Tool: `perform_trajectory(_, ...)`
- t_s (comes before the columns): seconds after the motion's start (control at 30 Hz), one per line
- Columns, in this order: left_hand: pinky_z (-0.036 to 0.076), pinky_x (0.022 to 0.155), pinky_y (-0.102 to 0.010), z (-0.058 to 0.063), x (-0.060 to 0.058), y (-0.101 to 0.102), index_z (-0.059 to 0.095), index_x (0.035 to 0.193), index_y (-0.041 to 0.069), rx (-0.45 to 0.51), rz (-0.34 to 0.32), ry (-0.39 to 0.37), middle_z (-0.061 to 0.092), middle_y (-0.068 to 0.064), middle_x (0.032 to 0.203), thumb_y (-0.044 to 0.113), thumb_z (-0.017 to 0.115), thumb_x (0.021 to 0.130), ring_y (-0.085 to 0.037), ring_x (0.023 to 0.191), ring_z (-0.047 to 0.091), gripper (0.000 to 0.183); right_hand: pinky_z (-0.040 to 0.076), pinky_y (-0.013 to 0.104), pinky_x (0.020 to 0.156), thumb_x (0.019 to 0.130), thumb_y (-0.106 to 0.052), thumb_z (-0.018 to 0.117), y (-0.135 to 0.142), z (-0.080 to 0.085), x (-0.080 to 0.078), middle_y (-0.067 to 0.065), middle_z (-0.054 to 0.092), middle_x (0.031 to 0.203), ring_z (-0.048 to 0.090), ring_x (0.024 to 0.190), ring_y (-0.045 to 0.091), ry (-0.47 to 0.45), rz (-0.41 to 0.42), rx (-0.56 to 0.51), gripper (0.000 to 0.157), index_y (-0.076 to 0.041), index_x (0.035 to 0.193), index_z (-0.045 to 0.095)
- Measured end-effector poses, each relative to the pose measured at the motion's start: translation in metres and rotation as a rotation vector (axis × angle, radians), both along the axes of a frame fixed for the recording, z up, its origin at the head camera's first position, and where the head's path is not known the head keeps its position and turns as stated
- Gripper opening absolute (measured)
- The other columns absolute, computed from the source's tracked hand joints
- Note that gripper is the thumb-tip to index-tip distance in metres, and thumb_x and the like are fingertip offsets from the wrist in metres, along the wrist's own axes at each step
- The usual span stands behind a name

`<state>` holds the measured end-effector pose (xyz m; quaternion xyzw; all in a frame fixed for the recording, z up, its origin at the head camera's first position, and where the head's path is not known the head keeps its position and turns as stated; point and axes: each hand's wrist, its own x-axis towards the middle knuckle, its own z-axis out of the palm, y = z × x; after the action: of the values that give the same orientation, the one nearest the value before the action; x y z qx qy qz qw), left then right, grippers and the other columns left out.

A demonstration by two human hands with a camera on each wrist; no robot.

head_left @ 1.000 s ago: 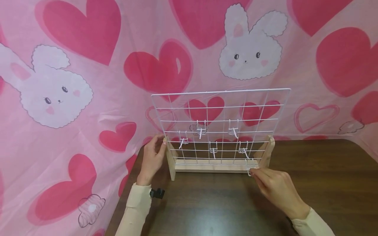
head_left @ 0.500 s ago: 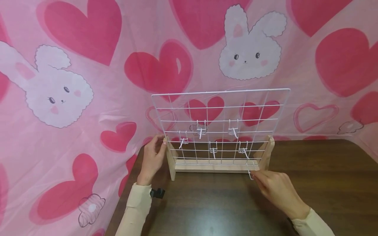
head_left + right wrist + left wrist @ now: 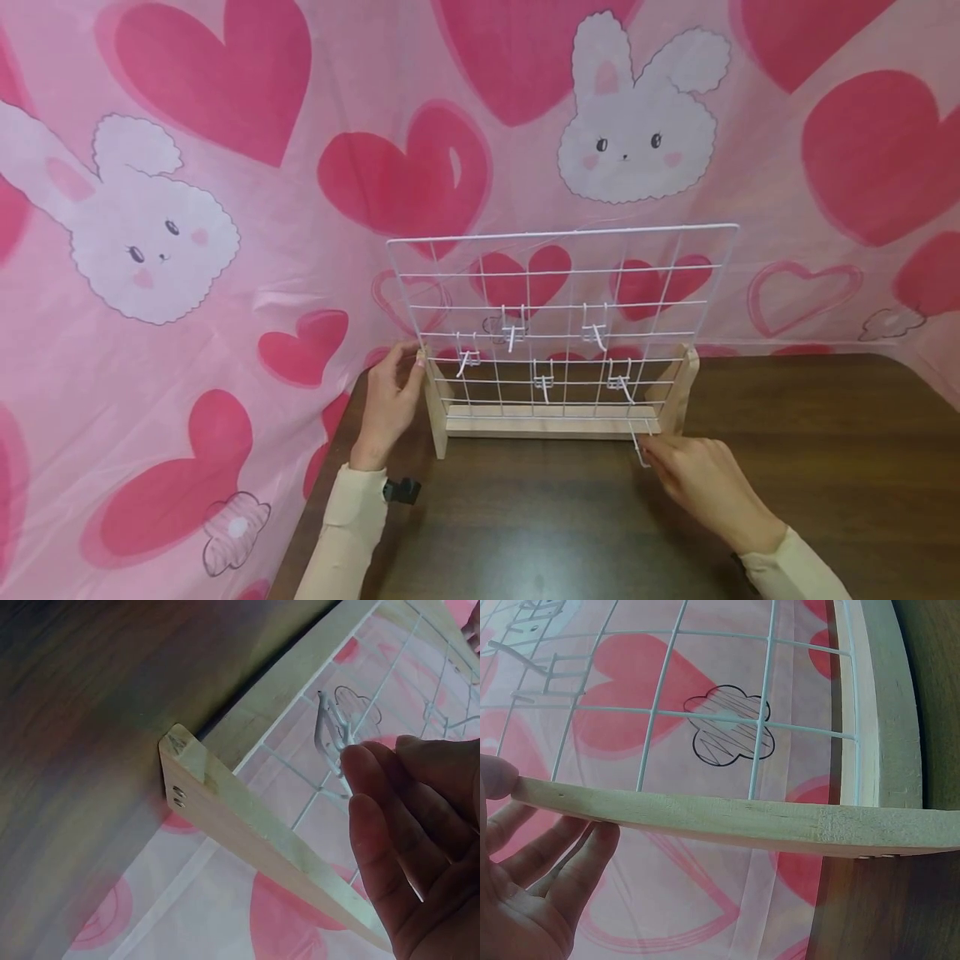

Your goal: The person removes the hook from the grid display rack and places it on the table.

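Note:
A white wire grid (image 3: 562, 233) stands tilted in a pale wooden stand on the table. My left hand (image 3: 385, 408) pinches the top end of the stand's left side panel (image 3: 705, 814), thumb on one face and fingers on the other. Low at the grid's right side, my right hand (image 3: 705, 483) holds a white wire hook (image 3: 328, 727) between thumb and fingertips. The hook slants down from the lowest wires in the head view; the fingers hide part of it. Several matching hooks, such as one at the upper right (image 3: 596, 333), hang on the grid's middle wires.
The stand's right side panel (image 3: 678, 392) rises just behind the right hand. A wooden crossbar (image 3: 547, 429) joins both panels at the bottom. Dark wood tabletop (image 3: 525, 525) lies in front. A pink cloth (image 3: 300, 250) with hearts and rabbits hangs behind and at the left.
The hook in my right hand has dropped slightly and swung toward me, its lower end tilting down and right. My left hand keeps its place on the side panel.

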<state>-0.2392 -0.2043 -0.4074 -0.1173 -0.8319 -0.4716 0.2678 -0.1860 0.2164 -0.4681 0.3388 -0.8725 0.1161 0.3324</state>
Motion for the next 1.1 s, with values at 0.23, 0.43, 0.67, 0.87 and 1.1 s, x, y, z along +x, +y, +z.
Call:
perform_trajectory(0.23, 0.058, 0.099, -0.054, -0.014, -0.008, -0.007, 0.068, 0.123, -0.003, -0.011, -0.009, -0.007, 0.076, -0.021, 0.118, 0.007, 0.065, 0.1, -0.034, 0.111, 0.074, 0.025, 0.033, 0.03, 0.041, 0.062, -0.005, 0.087, 0.002, -0.009, 0.001, -0.013, 0.055, 0.061, 0.049, 0.047, 0.009, -0.023, -0.023, 0.043, 0.034, -0.022, 0.078, 0.061)
perform_trajectory(0.43, 0.059, 0.097, -0.054, -0.014, -0.008, -0.007, 0.068, 0.124, -0.003, -0.01, -0.008, -0.014, 0.076, -0.02, 0.118, 0.006, 0.065, 0.1, -0.032, 0.11, 0.075, 0.026, 0.032, 0.028, 0.042, 0.064, -0.006, 0.089, 0.003, -0.012, -0.001, -0.014, 0.054, 0.061, 0.049, 0.048, 0.007, -0.053, -0.047, 0.062, 0.035, -0.022, 0.075, 0.06)
perform_trajectory(0.67, 0.059, 0.097, -0.055, -0.014, -0.008, -0.007, 0.069, 0.123, -0.002, 0.002, -0.001, -0.002, 0.075, -0.023, 0.119, 0.005, 0.065, 0.1, -0.034, 0.111, 0.075, 0.025, 0.032, 0.029, 0.041, 0.068, -0.01, 0.089, 0.004, -0.014, -0.003, -0.012, 0.054, 0.058, 0.051, 0.047, 0.009, -0.076, -0.065, 0.086, 0.034, -0.023, 0.074, 0.058)
perform_trajectory(0.87, 0.059, 0.098, -0.054, -0.013, -0.009, -0.006, 0.068, 0.123, -0.002, 0.004, 0.011, 0.004, 0.076, -0.022, 0.119, 0.004, 0.065, 0.099, -0.034, 0.111, 0.074, 0.025, 0.031, 0.029, 0.041, 0.07, -0.011, 0.09, 0.004, -0.013, -0.006, -0.01, 0.049, 0.056, 0.047, 0.045, 0.01, -0.096, -0.085, 0.124, 0.037, -0.022, 0.072, 0.055)
perform_trajectory(1.1, 0.059, 0.098, -0.053, -0.012, -0.009, -0.008, 0.069, 0.123, 0.0, -0.001, 0.0, -0.004, 0.077, -0.018, 0.117, 0.007, 0.064, 0.101, -0.031, 0.111, 0.075, 0.024, 0.032, 0.03, 0.042, 0.077, -0.011, 0.089, 0.002, -0.013, -0.004, -0.01, 0.048, 0.053, 0.046, 0.046, 0.008, -0.202, -0.128, 0.121, 0.033, -0.022, 0.07, 0.059)
